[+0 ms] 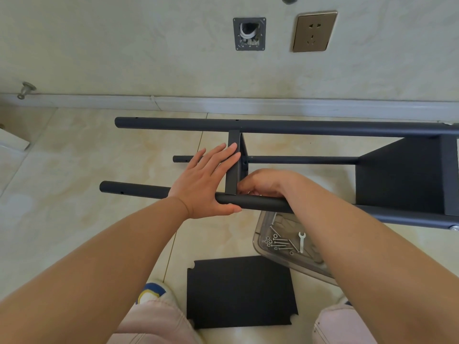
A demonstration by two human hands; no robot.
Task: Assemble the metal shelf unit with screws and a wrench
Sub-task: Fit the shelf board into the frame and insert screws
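The black metal shelf unit lies on its side on the tiled floor, its poles running left to right. A narrow shelf panel stands between the poles in the middle. My left hand presses flat against that panel, fingers straight, thumb under the near pole. My right hand is curled at the panel's lower right corner by the near pole; what its fingertips hold is hidden. A second shelf is fixed at the right. A small silver wrench and several screws lie in a clear tray.
A loose black shelf panel lies flat on the floor between my knees. The wall with a socket and an open junction box runs behind the unit. A white object sits at the far left.
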